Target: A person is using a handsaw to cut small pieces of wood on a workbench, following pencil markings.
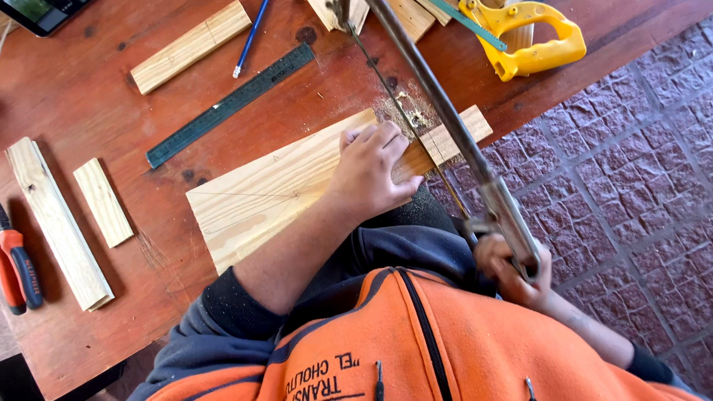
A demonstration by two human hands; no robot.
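Reddish wooden counter [89,104]: the left hand [371,174] lies spread flat on a pine board [275,189], steadying it, while the right hand [512,271], at four o'clock, grips a hacksaw [445,119] cutting its overhanging end.

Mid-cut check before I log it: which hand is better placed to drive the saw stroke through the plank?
Right. The right hand already grips the hacksaw handle, its blade across the wooden plank at the cut. The left hand lies flat, pinning the plank.
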